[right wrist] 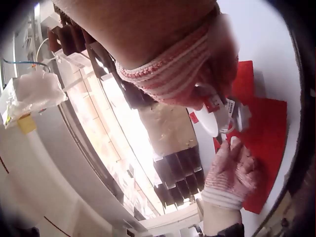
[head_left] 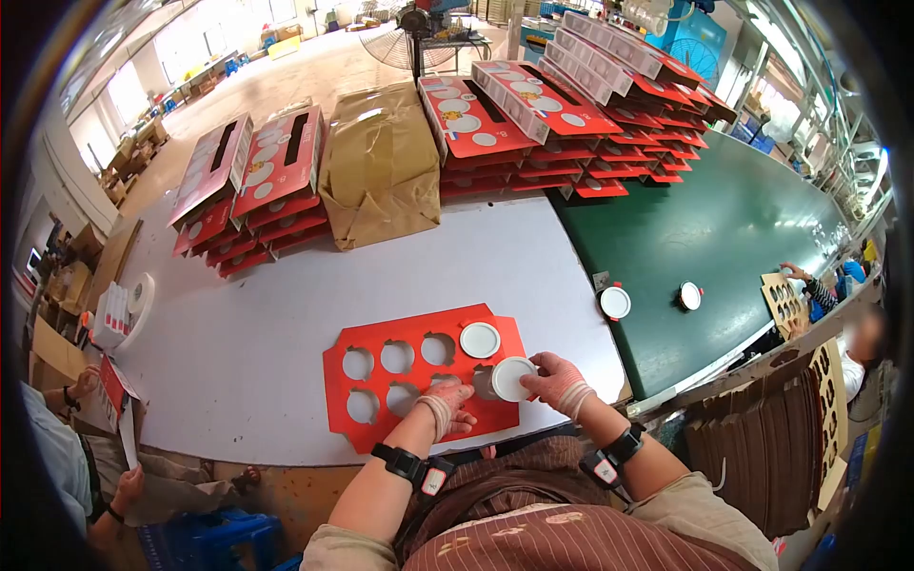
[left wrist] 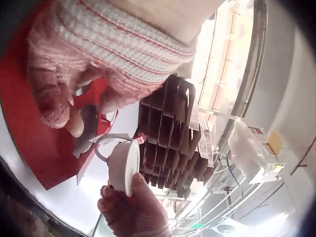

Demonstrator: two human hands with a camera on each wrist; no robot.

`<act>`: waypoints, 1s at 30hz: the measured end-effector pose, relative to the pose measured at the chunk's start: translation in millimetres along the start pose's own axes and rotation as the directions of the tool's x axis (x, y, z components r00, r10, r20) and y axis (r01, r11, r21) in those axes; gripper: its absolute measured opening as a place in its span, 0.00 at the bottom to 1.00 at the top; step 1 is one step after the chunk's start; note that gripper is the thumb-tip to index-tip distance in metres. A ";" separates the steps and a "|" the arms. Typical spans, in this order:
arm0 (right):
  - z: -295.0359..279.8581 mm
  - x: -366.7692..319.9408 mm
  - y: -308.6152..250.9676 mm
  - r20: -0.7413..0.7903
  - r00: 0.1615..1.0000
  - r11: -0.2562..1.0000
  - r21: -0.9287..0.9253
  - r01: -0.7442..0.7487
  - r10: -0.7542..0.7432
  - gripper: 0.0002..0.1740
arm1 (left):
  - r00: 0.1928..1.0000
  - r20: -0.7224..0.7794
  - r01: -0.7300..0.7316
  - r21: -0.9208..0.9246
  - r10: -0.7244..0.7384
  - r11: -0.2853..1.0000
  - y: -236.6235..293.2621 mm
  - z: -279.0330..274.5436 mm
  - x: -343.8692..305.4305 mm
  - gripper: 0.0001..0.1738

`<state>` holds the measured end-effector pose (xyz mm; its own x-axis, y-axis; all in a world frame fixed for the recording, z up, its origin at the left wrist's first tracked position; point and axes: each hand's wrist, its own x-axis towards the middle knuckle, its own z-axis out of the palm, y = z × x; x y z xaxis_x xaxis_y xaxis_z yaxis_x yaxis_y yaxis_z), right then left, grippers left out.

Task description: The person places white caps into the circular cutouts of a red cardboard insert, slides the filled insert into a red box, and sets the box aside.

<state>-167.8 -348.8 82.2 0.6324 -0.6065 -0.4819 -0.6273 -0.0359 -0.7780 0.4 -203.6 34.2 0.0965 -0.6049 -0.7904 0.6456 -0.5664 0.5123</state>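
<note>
A red cardboard sheet [head_left: 336, 388] with rows of round cutouts lies on the white table in front of me. One white round downlight [head_left: 480, 340] sits in its far right cutout. My right hand [head_left: 557, 381] grips another white downlight [head_left: 512, 379] by its edge, over the sheet's near right corner. In the left wrist view this downlight [left wrist: 124, 168] is tilted on edge, with a loop of cable beside it. My left hand [head_left: 446, 400] is over the near row of cutouts, fingers loosely bent, fingertips right at a cutout's edge. Both hands wear striped fingerless knit gloves.
Two more downlights [head_left: 615, 303] lie on the green belt [head_left: 733, 219] at right. Stacks of red printed boxes [head_left: 476, 124] and a brown wrapped parcel [head_left: 381, 171] line the table's far side. Another person's hands [head_left: 129, 485] hold a red-and-white piece at left; someone else sits at far right.
</note>
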 end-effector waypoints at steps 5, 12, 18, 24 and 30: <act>7.9 -12.0 -11.9 -0.088 0.992 0.951 -0.304 0.058 -0.088 0.23 | 0.997 0.069 -0.010 -0.128 0.019 0.992 -11.9 8.9 -1.2 0.10; 15.6 -7.9 -11.4 -0.088 0.993 0.858 -0.514 0.017 -0.072 0.21 | 0.991 0.129 -0.005 -0.145 0.023 0.989 -26.2 15.1 -0.4 0.10; 16.1 0.9 -10.6 -0.034 0.998 0.820 -0.573 0.018 -0.046 0.20 | 0.993 0.116 0.020 -0.170 0.000 0.985 -27.4 16.7 -1.0 0.09; 16.3 14.7 1.7 0.011 0.998 0.756 -0.652 0.055 -0.063 0.19 | 0.988 0.153 0.039 -0.162 -0.014 0.986 -26.0 18.0 -0.6 0.09; 19.8 19.9 15.3 -0.066 0.997 0.868 -0.496 0.002 -0.041 0.17 | 0.999 0.007 0.037 -0.064 -0.036 0.997 -17.9 35.1 -0.1 0.08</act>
<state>-155.8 -345.8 52.7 0.6259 -0.6558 -0.4221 -0.7686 -0.4268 -0.4766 -37.8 -213.1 36.9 0.0680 -0.5877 -0.8063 0.6960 -0.5511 0.4603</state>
